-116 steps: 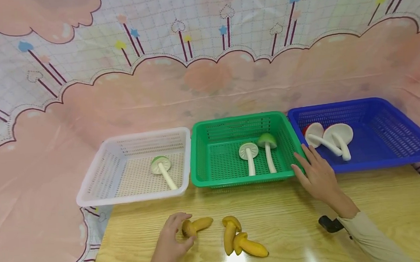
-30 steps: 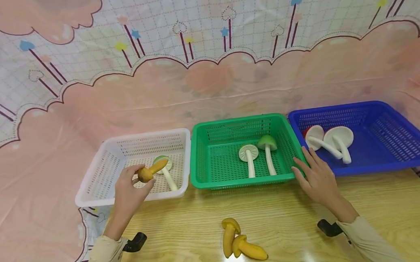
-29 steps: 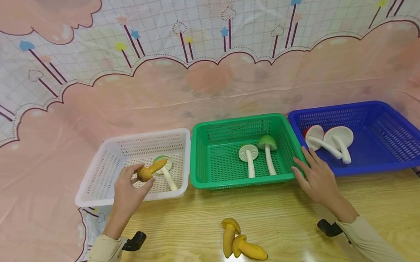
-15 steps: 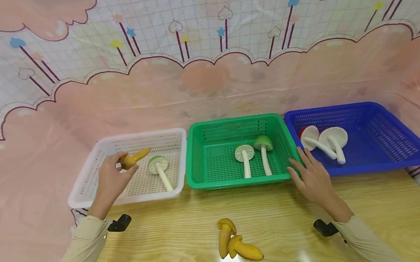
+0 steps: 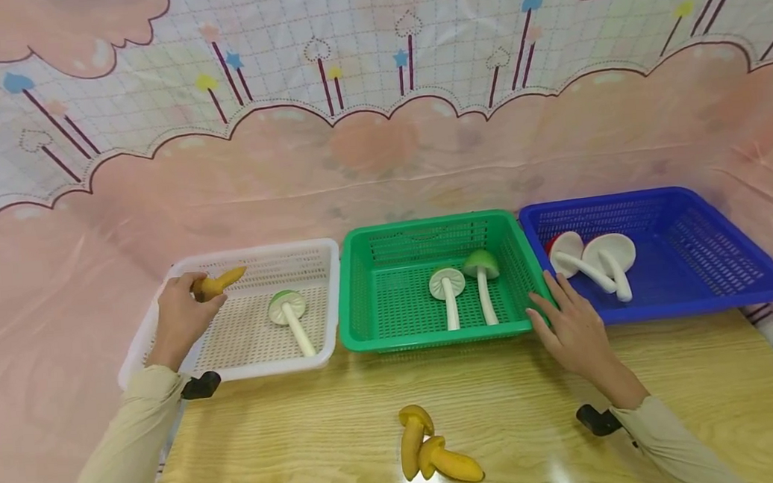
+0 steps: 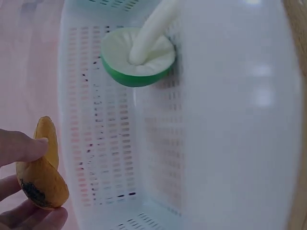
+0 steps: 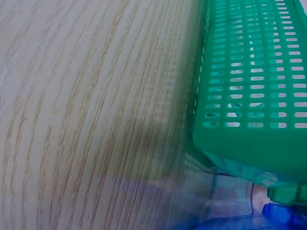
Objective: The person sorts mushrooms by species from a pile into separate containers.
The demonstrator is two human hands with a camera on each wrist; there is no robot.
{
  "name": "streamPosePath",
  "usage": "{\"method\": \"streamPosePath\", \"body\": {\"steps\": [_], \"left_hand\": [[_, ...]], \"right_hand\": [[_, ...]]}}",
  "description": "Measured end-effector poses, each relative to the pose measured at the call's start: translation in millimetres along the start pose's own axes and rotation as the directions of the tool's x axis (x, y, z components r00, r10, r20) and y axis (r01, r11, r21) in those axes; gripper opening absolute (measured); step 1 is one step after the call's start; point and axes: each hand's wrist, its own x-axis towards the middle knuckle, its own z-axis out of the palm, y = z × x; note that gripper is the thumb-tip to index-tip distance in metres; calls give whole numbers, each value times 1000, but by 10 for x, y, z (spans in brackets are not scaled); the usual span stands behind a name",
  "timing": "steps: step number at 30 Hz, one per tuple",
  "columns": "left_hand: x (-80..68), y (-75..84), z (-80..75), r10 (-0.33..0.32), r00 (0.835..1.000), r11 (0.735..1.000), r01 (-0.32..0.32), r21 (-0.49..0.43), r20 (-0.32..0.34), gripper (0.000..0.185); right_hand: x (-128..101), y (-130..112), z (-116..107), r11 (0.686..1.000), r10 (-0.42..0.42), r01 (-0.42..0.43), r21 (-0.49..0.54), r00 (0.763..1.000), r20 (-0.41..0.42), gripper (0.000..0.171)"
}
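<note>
Wooden table (image 5: 705, 369) under both arms. Left hand (image 5: 179, 319) over white basket (image 5: 323, 253), pinched yellow toy mushroom (image 5: 217, 284), green-capped mushroom (image 5: 287, 314) just right. Right hand (image 5: 570, 326), fingers flat and relaxed, touched green basket (image 5: 419, 228) corner.

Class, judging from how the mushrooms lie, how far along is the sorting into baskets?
Done: one mushroom lies in the white basket, two in the green basket, two in the blue basket. In hand: the left hand holds a yellow mushroom over the white basket. Left: two yellow mushrooms on the table.
</note>
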Motion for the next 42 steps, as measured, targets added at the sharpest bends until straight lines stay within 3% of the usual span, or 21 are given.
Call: {"method": "streamPosePath", "body": {"steps": [5, 11, 28, 35, 42], "left_hand": [[-108, -48, 98, -75, 996, 997, 76, -16, 52, 49], [-190, 48, 168, -125, 985, 989, 133, -63, 121, 51], [-225, 288, 322, -111, 988, 983, 125, -132, 108, 47], [-208, 235, 325, -189, 977, 978, 196, -65, 100, 48], [-214, 123, 332, -291, 944, 957, 290, 30, 153, 48]], "right_hand": [[-1, -17, 0, 1000, 5, -5, 0, 1000, 0, 38], [-2, -14, -10, 1000, 8, -8, -5, 1000, -12, 37], [5, -3, -19, 1000, 12, -12, -7, 1000, -5, 37], [8, -5, -23, 1000, 12, -12, -5, 1000, -3, 36], [15, -10, -5, 1000, 4, -4, -11, 1000, -1, 36]]}}
